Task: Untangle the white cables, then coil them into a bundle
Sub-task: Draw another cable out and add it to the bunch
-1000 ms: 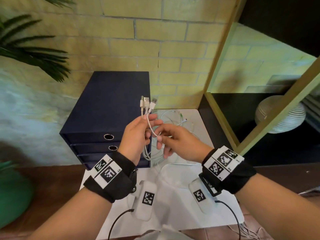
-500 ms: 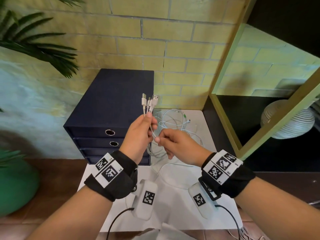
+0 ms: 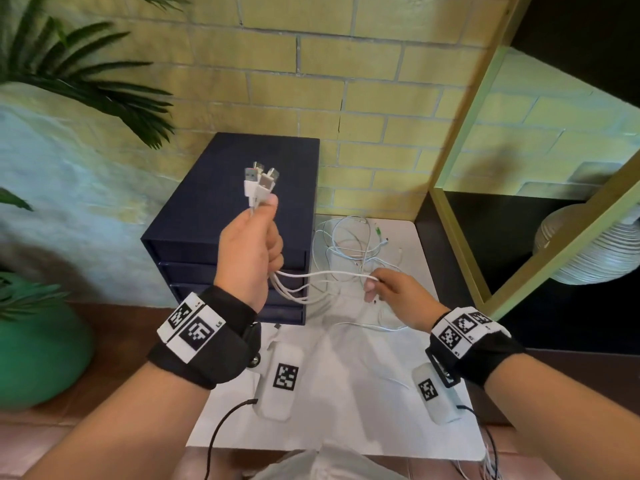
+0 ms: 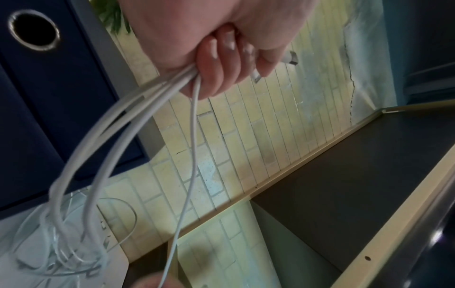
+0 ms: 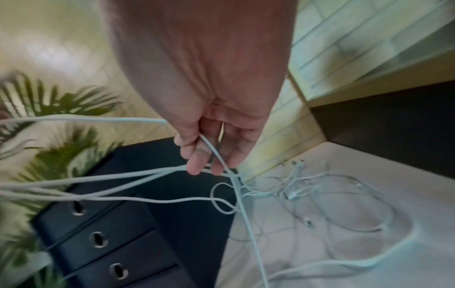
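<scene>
My left hand (image 3: pixel 251 247) is raised in front of the drawer box and grips several white cables (image 4: pixel 103 154) in a fist, their USB plugs (image 3: pixel 259 183) sticking up above the thumb. The cables sag from the fist toward the right. My right hand (image 3: pixel 388 294), lower and to the right, pinches one white cable (image 3: pixel 329 273) that runs taut from the left fist; the strand passes between thumb and fingers (image 5: pixel 197 155). The rest of the cables lie in a loose tangle (image 3: pixel 353 244) on the white table (image 3: pixel 363 393) behind my right hand.
A dark blue drawer box (image 3: pixel 242 202) stands at the table's back left against the yellow brick wall. A wooden-framed shelf (image 3: pixel 467 168) with a white ribbed vase (image 3: pixel 588 251) is on the right. A green pot (image 3: pixel 38 358) and palm leaves sit at left.
My hands have drawn apart: the left rose with the plug ends, the right slid right and down along one cable, pulling it out straight between them.
</scene>
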Tool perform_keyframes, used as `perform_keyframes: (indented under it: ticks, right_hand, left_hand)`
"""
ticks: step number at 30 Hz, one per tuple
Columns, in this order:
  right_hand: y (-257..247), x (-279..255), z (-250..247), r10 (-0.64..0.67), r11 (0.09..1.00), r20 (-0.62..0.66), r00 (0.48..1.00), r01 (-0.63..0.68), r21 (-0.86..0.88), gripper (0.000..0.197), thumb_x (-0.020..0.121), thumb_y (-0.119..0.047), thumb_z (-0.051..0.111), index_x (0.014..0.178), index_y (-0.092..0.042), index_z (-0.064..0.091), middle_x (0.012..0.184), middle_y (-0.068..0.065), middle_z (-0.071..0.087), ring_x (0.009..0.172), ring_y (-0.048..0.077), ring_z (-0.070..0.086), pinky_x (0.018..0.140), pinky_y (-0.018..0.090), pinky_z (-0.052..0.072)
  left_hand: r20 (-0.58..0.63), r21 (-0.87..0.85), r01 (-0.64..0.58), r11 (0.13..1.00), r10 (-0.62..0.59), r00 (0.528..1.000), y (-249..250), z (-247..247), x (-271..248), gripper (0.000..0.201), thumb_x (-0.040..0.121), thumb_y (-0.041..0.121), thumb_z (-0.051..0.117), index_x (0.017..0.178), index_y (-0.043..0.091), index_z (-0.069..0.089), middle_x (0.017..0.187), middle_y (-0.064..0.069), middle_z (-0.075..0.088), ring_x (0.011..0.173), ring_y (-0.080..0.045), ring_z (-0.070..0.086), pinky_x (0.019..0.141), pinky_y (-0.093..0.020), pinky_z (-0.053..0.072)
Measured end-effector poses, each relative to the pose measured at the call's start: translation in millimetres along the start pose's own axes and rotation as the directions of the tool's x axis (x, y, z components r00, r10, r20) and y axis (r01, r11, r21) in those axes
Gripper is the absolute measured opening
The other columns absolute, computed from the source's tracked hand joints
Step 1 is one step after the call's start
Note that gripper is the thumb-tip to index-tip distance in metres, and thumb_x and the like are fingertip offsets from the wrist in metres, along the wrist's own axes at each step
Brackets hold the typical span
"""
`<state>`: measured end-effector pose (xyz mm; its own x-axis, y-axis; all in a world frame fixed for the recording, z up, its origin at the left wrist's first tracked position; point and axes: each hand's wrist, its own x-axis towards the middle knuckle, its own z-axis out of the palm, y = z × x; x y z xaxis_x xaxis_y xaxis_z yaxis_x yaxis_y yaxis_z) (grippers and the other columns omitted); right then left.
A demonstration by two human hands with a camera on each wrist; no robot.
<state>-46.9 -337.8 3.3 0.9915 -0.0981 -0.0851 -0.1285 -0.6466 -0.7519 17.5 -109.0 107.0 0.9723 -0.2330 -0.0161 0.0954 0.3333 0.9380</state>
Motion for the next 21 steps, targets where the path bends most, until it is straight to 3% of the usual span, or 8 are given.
perform_keyframes:
  ticks: [4,8,14,16,18,21]
  right_hand:
    - [32.9,3.8,-10.2,0.217,0.971,-0.070,0.974,-0.223,-0.086,0.020,0.095,-0.018,0.048,0.088,-0.012,0.066,0.090,0.008,0.065,0.074,0.019,0.056,0.075,0.032,0.042]
    - [49.0,6.1,-20.2,0.326,0.934,-0.142,0.935,-0.342,-0.108,0.021,0.092,-0.025,0.057,0.096,-0.010,0.071,0.107,0.017,0.060,0.092,0.028,0.059,0.079,0.031,0.042]
    - [-14.3,18.1,-64.1,0.133,0.991,-0.282,0.950,-0.127,0.041,0.023,0.096,-0.023,0.047,0.081,-0.023,0.064,0.077,0.007,0.067,0.073,0.018,0.061,0.077,0.037,0.053]
    - [-36.8,27.8,-83.3,0.045,0.999,-0.397,0.917,-0.033,0.039,0.020,0.096,-0.021,0.048,0.082,-0.025,0.062,0.076,0.000,0.069,0.075,0.016,0.066,0.076,0.035,0.055]
    - [-55.2,36.7,-101.3,-0.043,0.993,-0.497,0.867,0.094,0.078,0.015,0.094,-0.017,0.050,0.089,-0.026,0.061,0.085,0.001,0.071,0.082,0.015,0.069,0.081,0.037,0.055]
    - [-78.0,44.5,-122.6,-0.185,0.970,-0.610,0.771,0.242,0.013,0.018,0.091,-0.013,0.050,0.102,-0.021,0.062,0.096,-0.001,0.070,0.089,0.015,0.068,0.083,0.035,0.054]
  left_hand:
    - [-0.048,-0.027,-0.012,1.000,0.011,0.999,5.7,-7.1,-4.7,0.045,0.097,0.044,0.042,0.061,0.024,0.021,0.050,0.007,0.017,0.044,-0.009,0.010,0.042,-0.026,0.008]
    - [-0.020,0.002,-0.027,1.000,0.027,0.999,6.7,-11.6,-4.7,0.047,0.098,0.046,0.037,0.060,0.023,0.021,0.050,0.008,0.018,0.042,-0.008,0.011,0.038,-0.021,0.010]
    - [0.046,0.113,-0.007,0.994,0.002,0.999,-4.7,-9.4,-8.2,0.045,0.096,0.044,0.043,0.062,0.024,0.023,0.053,0.007,0.019,0.044,-0.008,0.013,0.040,-0.023,0.011]
    - [0.068,0.135,0.001,0.991,-0.011,0.998,-7.8,-6.8,-9.8,0.043,0.096,0.044,0.043,0.064,0.024,0.024,0.056,0.006,0.018,0.045,-0.008,0.013,0.041,-0.024,0.010]
    - [0.081,0.152,0.013,0.988,-0.026,0.996,-8.5,-4.2,-11.5,0.040,0.096,0.044,0.042,0.066,0.024,0.026,0.058,0.004,0.018,0.046,-0.008,0.013,0.041,-0.024,0.010]
    - [0.083,0.154,0.024,0.988,-0.037,0.996,-6.6,-2.8,-12.5,0.037,0.097,0.042,0.041,0.068,0.023,0.027,0.059,0.005,0.019,0.046,-0.007,0.014,0.042,-0.023,0.010]
